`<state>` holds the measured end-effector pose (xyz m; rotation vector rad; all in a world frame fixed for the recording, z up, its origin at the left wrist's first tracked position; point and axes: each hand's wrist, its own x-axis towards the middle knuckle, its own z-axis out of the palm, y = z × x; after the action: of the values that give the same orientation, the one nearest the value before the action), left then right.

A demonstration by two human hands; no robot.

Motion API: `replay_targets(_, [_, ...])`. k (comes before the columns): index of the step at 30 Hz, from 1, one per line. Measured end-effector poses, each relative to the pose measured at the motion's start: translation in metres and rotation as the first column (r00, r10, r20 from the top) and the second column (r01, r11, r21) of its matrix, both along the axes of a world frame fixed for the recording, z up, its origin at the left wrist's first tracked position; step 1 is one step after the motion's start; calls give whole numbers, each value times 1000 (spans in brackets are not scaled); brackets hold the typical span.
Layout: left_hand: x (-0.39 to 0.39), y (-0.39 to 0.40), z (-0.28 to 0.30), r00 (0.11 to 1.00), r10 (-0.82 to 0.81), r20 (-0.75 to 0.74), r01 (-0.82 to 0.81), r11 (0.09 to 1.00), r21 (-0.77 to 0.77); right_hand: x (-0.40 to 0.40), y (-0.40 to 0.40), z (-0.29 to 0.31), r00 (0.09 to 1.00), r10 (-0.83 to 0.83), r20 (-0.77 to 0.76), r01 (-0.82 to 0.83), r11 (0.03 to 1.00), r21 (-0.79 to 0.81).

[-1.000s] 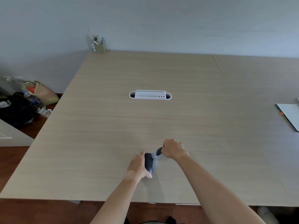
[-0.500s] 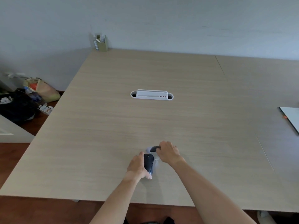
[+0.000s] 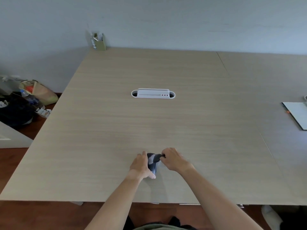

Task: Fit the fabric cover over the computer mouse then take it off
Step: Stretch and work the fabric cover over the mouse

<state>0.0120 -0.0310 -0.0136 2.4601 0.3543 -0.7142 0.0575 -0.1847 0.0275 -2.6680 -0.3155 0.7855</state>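
The left hand (image 3: 140, 166) gripped the dark rounded mouse (image 3: 153, 165) near the wood-grain table's (image 3: 99, 130) near edge. The right hand (image 3: 172, 159) pinched the thin fabric cover (image 3: 157, 157) at its far end.

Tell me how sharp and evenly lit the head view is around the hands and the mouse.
Head view: soft, even light, no glare on the table; only faint shadows under the left hand and right hand. The mouse and fabric cover are small and slightly blurred, so where the cover ends is hard to tell. Wide-angle distortion bends the table edges.
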Motion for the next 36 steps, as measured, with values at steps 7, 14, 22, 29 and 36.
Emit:
replay_targets(7, [17,11,7,884,-468,-7,464,873,150,-12,-18,2,999,-41,4,41,999,-34])
replay_targets(14, [17,10,0,845,-531,-62,530,817,226,-21,-15,2,999,45,31,-41,994,-103])
replay_targets(22, [10,11,-3,882,-470,39,447,860,247,-29,-7,2,995,100,27,-100,995,-14])
replay_targets(29, [6,17,0,823,-554,127,468,787,401,-36,-17,-3,991,88,100,-84,996,-41])
replay_targets(36, [4,16,-1,843,-525,113,462,816,348,-52,-10,-9,980,131,147,-124,991,-59])
